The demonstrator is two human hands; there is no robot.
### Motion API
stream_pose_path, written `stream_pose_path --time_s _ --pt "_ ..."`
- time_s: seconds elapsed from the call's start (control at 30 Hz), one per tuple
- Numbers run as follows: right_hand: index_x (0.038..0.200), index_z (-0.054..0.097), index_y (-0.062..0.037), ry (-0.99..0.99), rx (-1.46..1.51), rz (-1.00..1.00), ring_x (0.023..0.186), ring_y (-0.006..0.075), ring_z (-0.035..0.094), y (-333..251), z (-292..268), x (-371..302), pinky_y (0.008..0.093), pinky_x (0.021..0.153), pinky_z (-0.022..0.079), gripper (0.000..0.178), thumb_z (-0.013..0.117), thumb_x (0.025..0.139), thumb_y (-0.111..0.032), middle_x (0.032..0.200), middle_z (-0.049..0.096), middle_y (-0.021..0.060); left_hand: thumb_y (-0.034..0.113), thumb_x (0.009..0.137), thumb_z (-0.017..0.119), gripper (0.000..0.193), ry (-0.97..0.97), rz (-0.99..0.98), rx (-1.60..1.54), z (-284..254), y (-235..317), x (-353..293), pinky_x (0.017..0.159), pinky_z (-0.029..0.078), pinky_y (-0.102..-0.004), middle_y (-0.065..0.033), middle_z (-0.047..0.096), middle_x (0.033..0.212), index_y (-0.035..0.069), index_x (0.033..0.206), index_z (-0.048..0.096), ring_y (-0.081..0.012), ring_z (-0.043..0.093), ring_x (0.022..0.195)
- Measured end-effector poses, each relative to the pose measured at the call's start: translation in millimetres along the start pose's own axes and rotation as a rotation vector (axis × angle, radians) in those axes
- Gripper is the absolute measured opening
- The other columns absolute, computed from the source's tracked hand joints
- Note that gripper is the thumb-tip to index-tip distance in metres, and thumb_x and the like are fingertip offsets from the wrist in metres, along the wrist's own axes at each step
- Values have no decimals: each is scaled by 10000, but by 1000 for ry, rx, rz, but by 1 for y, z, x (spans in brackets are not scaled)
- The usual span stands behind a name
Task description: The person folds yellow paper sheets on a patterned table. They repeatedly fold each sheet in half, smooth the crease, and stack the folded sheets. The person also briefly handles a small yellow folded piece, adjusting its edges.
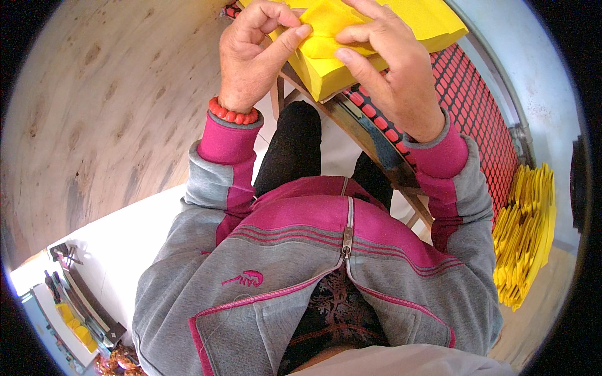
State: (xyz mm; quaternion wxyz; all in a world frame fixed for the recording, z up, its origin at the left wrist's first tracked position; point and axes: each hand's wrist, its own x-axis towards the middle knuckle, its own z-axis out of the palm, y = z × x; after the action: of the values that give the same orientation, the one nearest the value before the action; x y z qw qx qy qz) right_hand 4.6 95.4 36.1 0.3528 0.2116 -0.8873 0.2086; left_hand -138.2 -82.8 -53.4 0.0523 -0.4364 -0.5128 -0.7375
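Note:
A thin, soft-looking yellow sheet [327, 20] lies bunched and folded between my hands at the top of the view. My left hand [254, 53] is closed, its thumb and forefinger pinching the left edge of that sheet; a red bead bracelet circles the wrist. From the right, my right hand [398, 66] bends over the sheet, thumb and forefinger closed at a fold. Beneath both hands sits a thick yellow stack [335, 76] of the same colour, its corner pointing toward me. Whether the handled sheet is joined to the stack cannot be made out.
Under the stack is a wooden stand [370, 147] with a red-and-black patterned cloth [464, 94] beside it. A bundle of folded yellow pieces [523, 241] hangs or stands at the right. A wooden board [113, 106] fills the left. Small yellow items [78, 329] are at lower left.

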Motion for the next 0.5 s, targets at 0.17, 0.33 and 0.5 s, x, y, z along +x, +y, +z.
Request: stream_pose_path --time_s 0.17,0.33,0.5 --pt "965 675 6 -8 -20 -58 1240 447 594 2 3 0 462 1056 463 155 744 845 -63 1276 643 300 -31 940 656 104 -108 40 131 -7 5 1 1101 423 -378 -53 698 1078 20 1029 677 -165 641 1101" --pt "928 654 -3 -25 39 72 1214 438 618 1 4 -2 456 1038 480 145 754 840 -61 1253 657 294 21 921 664 103 -242 115 137 -12 14 4 1209 284 -454 -102 710 1170 10 1016 702 -202 616 1187" --pt "922 642 -3 -7 38 74 1191 426 636 1 5 -1 437 1010 500 169 768 824 -57 1242 662 290 35 934 676 105 -236 82 206 -11 12 3 1190 317 -435 -97 708 1160 8 1034 696 -198 606 1198"
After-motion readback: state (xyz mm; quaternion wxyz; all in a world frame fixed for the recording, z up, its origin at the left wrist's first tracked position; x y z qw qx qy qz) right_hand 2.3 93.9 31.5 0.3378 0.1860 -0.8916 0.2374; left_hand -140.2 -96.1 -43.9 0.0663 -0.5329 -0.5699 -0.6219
